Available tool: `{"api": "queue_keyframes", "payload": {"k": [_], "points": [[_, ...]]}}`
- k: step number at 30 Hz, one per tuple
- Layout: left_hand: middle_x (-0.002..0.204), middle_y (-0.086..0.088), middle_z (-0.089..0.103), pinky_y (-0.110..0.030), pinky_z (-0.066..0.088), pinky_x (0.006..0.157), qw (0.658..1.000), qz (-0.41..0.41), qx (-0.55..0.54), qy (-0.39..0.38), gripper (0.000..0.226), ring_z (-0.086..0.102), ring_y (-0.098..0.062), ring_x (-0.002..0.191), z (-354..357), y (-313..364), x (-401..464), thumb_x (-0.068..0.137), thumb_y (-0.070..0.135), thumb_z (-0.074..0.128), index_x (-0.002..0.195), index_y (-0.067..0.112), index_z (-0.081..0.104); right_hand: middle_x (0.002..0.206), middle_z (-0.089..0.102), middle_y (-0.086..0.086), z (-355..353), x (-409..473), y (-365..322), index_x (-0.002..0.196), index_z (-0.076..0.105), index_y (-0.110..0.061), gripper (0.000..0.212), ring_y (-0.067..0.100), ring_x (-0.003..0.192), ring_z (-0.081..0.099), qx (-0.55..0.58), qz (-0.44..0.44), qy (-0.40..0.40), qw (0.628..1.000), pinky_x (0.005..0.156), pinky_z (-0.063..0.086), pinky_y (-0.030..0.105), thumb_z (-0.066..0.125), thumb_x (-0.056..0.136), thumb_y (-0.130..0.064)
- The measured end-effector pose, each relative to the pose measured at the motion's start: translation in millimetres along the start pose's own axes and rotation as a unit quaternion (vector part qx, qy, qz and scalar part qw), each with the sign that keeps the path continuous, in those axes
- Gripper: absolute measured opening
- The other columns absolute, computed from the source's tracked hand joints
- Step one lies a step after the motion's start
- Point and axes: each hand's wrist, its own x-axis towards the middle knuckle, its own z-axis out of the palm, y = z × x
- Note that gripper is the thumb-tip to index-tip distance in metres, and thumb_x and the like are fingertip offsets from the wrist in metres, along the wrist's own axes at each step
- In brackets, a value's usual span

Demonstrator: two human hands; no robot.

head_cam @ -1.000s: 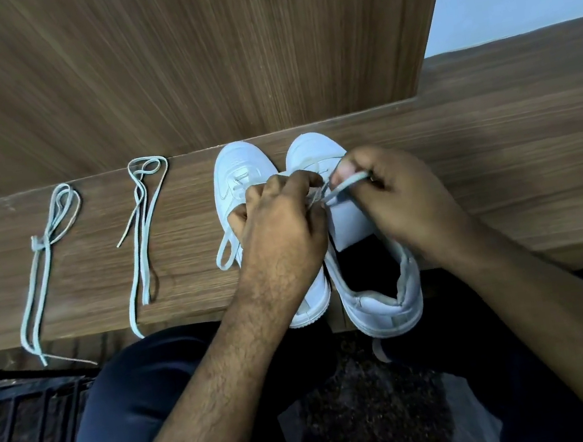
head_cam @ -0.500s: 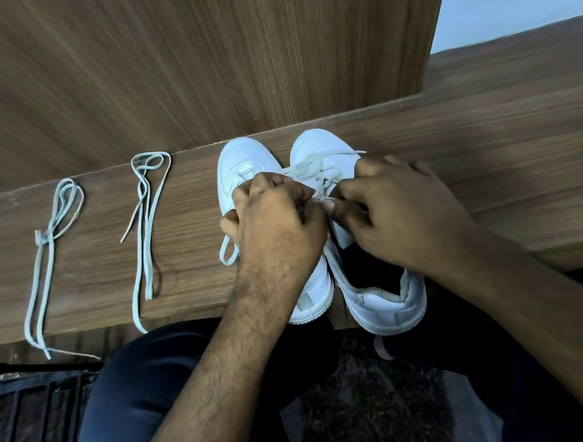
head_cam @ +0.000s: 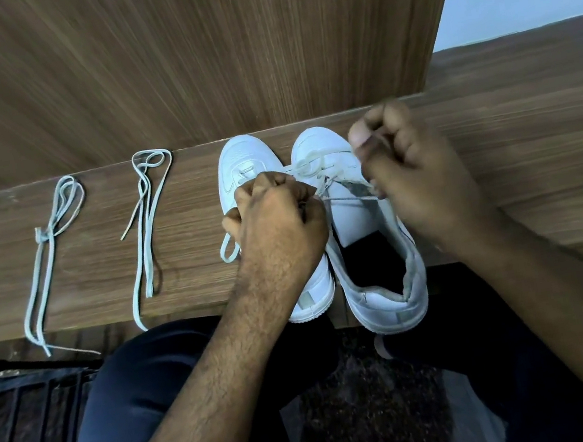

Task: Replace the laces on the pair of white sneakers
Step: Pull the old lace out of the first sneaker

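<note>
Over the right sneaker point(head_cam: 369, 231) | our left hand point(head_cam: 278, 219) and right hand point(head_cam: 414, 177) each pinch its lace point(head_cam: 350, 198), stretched taut between them.

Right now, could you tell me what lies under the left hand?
The left hand covers the middle of the left sneaker; its toe and heel show. A lace loop pokes out beside it. The eyelets beneath are hidden.

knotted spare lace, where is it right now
In the head view the knotted spare lace lies far left on the wooden ledge, left of the other loose lace.
</note>
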Motion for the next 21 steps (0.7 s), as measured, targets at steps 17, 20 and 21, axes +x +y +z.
{"api": "queue_keyframes", "payload": {"k": [17,20,21], "points": [[0.133,0.005,0.049,-0.042,0.02,0.088,0.998,0.05,0.043,-0.005,0.047,0.035,-0.024,0.124,-1.8,4.2,-5.9,0.094,0.028,0.051,0.137,0.047,0.049,0.067,0.057,0.006,5.9,-0.1,-7.8,0.085,0.052,-0.013,0.027,0.021,0.065,0.057,0.435,0.143,-0.027,0.888,0.074,0.053,0.039,0.037,0.107,-0.018],[0.138,0.004,0.048,-0.044,0.024,0.092,0.995,0.063,0.072,-0.009,0.046,0.033,-0.024,0.128,1.6,3.2,-6.6,0.096,0.03,0.048,0.138,0.048,0.05,0.063,0.041,-0.006,2.5,3.9,-3.3,0.082,0.051,-0.022,0.028,0.008,0.053,0.035,0.333,0.124,0.0,0.935,0.058,0.038,0.027,0.04,0.108,-0.025],[0.139,0.004,0.048,-0.044,0.024,0.091,0.995,0.062,0.074,-0.008,0.046,0.032,-0.024,0.129,2.2,3.0,-6.4,0.095,0.031,0.048,0.138,0.047,0.051,0.066,0.044,-0.009,0.0,4.1,0.0,0.083,0.053,-0.023,0.026,0.006,0.055,0.038,0.218,0.076,0.006,0.973,0.058,0.037,0.026,0.043,0.107,-0.027]]}}
